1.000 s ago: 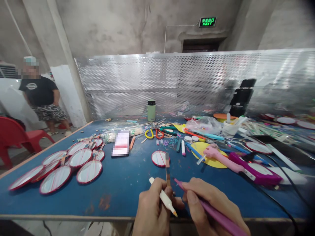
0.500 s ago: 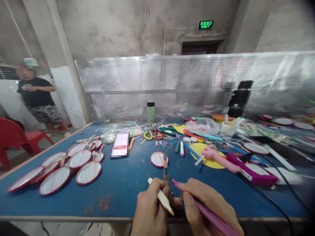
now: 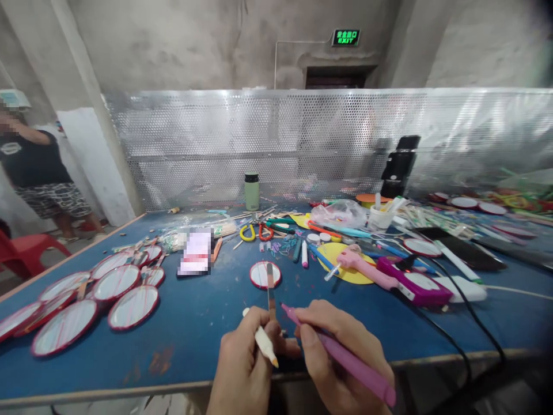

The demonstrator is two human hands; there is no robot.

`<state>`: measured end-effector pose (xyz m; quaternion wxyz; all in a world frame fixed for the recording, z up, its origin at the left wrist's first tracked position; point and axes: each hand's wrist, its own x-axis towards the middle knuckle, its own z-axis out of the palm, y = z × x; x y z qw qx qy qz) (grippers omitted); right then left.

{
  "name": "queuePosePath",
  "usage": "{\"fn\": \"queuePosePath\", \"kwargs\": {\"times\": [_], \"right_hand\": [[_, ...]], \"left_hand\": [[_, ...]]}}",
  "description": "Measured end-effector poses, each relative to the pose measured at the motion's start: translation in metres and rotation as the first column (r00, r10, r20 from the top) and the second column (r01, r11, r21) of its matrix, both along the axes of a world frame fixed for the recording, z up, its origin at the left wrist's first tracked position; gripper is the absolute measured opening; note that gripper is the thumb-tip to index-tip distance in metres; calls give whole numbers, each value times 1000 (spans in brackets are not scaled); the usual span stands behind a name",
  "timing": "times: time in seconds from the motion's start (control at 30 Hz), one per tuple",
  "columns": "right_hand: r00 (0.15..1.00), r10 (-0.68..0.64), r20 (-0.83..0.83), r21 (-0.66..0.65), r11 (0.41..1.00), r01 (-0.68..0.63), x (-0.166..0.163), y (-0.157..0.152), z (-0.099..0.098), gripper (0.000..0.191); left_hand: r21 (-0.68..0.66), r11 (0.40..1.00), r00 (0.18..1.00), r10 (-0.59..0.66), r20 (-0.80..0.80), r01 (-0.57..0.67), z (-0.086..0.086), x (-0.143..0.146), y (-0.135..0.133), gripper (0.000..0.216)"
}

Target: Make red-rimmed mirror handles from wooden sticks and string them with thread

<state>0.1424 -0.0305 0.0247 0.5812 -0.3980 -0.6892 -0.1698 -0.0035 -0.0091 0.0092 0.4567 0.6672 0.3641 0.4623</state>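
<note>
My left hand [image 3: 244,369] is closed at the near table edge, gripping a white pen with an orange tip [image 3: 261,343] and a thin flat stick [image 3: 271,291] that stands upright. Right beside it, my right hand [image 3: 334,357] is closed around a pink marker [image 3: 345,360], its tip pointing at the base of the stick. A small round red-rimmed disc [image 3: 261,274] lies on the blue table [image 3: 203,323] just beyond the stick.
Several red-rimmed discs [image 3: 116,282] lie at the left. A pink glue gun [image 3: 367,270], purple device [image 3: 417,287] and black cables sit at the right. Scissors, pens, a green bottle [image 3: 252,191] and a phone [image 3: 195,252] are further back. A person [image 3: 34,167] stands at far left.
The view has shifted to the right, so everything sits further left in frame. Both hands keep the same grip on pen, stick and marker. The person at the left has raised an arm.
</note>
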Motion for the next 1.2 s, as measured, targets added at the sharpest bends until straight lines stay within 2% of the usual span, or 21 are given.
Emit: {"fn": "queuePosePath", "kwargs": {"times": [0.2,0.7,1.2], "right_hand": [[997,75,4,79,994,-75,-10,0,8,17],[995,101,24,55,993,-102,-11,1,9,16],[999,34,-1,65,997,-34,-10,0,9,15]], "left_hand": [[48,998,998,37,-53,-34,-5,-1,2,32],[1,1000,997,30,-70,-30,-4,-1,0,33],[20,1000,996,18,-85,-16,-3,-2,1,34]]}}
